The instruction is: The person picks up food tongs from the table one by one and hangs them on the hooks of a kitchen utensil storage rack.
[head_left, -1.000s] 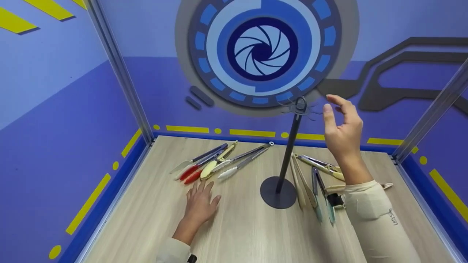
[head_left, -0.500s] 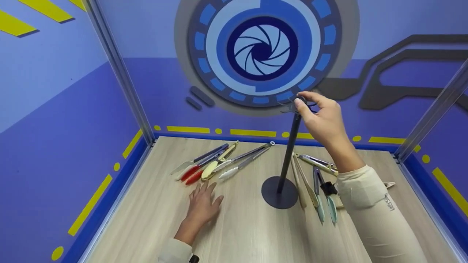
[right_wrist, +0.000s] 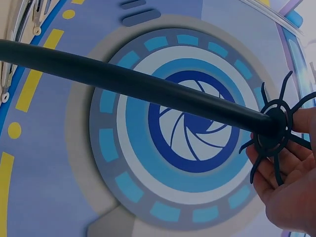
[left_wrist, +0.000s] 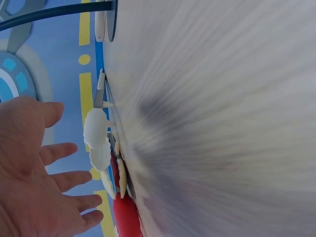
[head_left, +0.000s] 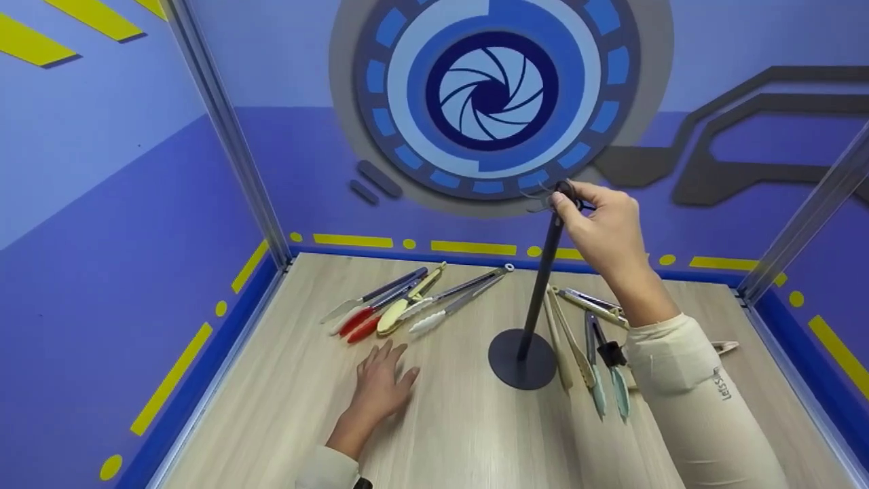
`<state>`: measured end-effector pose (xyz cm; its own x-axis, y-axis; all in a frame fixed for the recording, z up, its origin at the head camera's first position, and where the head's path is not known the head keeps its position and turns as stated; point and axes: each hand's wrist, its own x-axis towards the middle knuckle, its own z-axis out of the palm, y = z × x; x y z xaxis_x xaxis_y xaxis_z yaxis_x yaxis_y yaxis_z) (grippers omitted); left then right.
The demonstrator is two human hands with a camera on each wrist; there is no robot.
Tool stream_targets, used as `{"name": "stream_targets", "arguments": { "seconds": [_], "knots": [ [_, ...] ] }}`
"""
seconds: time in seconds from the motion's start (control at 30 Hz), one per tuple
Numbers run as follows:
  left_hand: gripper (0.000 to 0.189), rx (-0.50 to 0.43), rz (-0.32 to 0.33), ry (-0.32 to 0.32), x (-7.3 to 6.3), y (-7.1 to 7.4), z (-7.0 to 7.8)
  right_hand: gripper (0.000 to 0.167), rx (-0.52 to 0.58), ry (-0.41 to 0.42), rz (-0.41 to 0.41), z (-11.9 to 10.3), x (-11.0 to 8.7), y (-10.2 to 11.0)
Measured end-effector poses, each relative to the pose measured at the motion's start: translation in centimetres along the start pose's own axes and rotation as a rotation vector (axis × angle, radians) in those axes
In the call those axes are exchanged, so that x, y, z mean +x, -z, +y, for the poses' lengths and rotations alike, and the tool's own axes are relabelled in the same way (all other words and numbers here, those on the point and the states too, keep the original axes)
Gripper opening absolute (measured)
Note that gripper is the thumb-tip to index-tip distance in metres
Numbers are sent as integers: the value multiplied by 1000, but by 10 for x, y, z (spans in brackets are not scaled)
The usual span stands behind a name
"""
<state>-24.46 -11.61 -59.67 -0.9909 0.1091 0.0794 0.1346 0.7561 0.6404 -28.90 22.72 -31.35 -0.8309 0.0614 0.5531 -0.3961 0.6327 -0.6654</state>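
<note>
Right hand (head_left: 604, 221): pinching the top of the stand (head_left: 543, 275), thumb on the near side, a finger round the back of the crown.
Hook crown (right_wrist: 277, 123): at the fingertips; hooks fan out round the pole end, several running in front of the fingers in the right wrist view.
Key relation: stand is directly below the right hand; long axis runs down from the pinch and a bit left in the head view, to the base disc (head_left: 519, 373) on the surface (head_left: 461, 421).
Nearer hand: right, in contact. Left is well apart from the pole.
Left hand (head_left: 380, 387): fingers spread and relaxed, holding nothing; low over the surface. Touching it or not: can't tell.
Left tongs: red-tipped tongs (head_left: 358, 320), yellow-tipped tongs (head_left: 392, 318), white-tipped tongs (head_left: 426, 322), just beyond the left fingertips, tips toward the person, handles back and right.
Right tongs: tan tongs (head_left: 582, 367) just beside the base disc, then teal-tipped tongs (head_left: 619, 394); both point tips toward the person.
Hidden: grip covers part of the crown; right sleeve (head_left: 699, 401) covers some tongs on the right.
Cut off: right wrist view loses part of the hand at the edge, and the base disc.
Unclear: black block (head_left: 612, 353) by the sleeve, can't tell what it belongs to.
</note>
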Motion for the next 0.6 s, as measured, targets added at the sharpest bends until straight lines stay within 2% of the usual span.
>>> {"name": "stream_targets", "arguments": {
  "seconds": [0.27,0.47,0.6],
  "knots": [
    [52,-72,-6,-29,5,-6,3,25,7,-4,15,2,-1,2],
    [48,-106,24,-65,20,-11,12,25,8,-15,24,3,-1,-1],
    [44,-96,69,-134,34,-16,20,25,16,-9,33,4,-1,-3]
  ]
}}
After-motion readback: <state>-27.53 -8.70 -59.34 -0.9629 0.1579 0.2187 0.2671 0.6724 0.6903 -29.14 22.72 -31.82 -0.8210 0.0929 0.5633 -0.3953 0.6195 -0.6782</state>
